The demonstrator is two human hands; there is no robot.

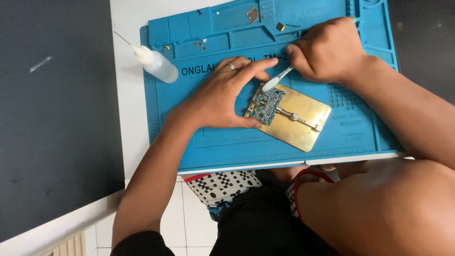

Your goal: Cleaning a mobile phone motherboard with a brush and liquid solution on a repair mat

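Here a small green circuit board is clamped at the left end of a gold-coloured holder plate, which lies on a blue work mat on a white table. The left hand is curved around the board's left edge, with the thumb and forefinger spread wide and touching the plate; a ring is worn on one finger. The right hand is closed around a white brush, whose head rests on the upper left corner of the board.

For good work, it is judged that the brush should be moved with light, short strokes, so that the small parts are not torn off, and the plate should be kept steady by the left hand. The bristles should be kept flat on the board.

A clear squeeze bottle with a thin needle tip lies on its side, across the mat's left edge. Small metal pieces are seen in the compartments at the mat's top. Dark printed letters run across the mat, partly covered by the hands.
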